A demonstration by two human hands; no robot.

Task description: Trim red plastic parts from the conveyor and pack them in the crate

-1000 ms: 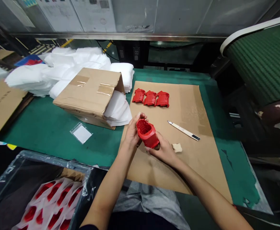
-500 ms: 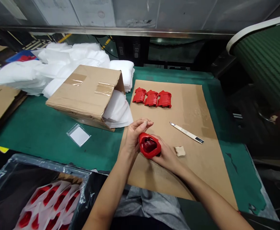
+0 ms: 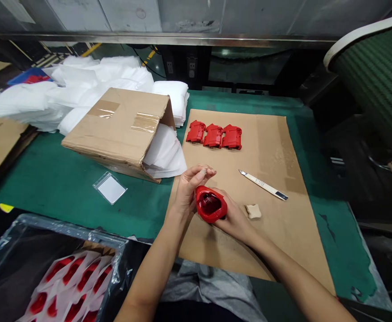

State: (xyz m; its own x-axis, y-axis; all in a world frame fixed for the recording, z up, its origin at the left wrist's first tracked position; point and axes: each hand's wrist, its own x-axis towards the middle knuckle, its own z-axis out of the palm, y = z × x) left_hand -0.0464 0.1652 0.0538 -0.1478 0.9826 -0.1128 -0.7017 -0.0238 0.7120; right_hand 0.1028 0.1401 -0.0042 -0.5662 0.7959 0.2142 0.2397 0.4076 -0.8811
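A hollow red plastic housing (image 3: 211, 205) is held over the brown sheet with its open end facing me. My right hand (image 3: 231, 214) wraps round it from the right and below. On its upper left is my left hand (image 3: 189, 185), close against the housing, with thumb and forefinger pinched together above it. Whatever may lie in that pinch is too small to make out. Farther back, three red plastic parts (image 3: 213, 135) lie in a row on the brown sheet (image 3: 266, 152). A white-handled craft knife (image 3: 263, 184) and a small beige pad (image 3: 253, 211) rest to the right.
A cardboard box (image 3: 118, 129) with white foam sheets (image 3: 165, 152) spilling out stands left on the green table (image 3: 142, 205). Near it lies a clear pouch (image 3: 109, 188). At lower left, a plastic-lined bin (image 3: 61, 228) holds several wrapped red parts (image 3: 88, 275).
The view has shifted very slightly. Both hands keep nearly the same hold, and the red housing is turned only a little.
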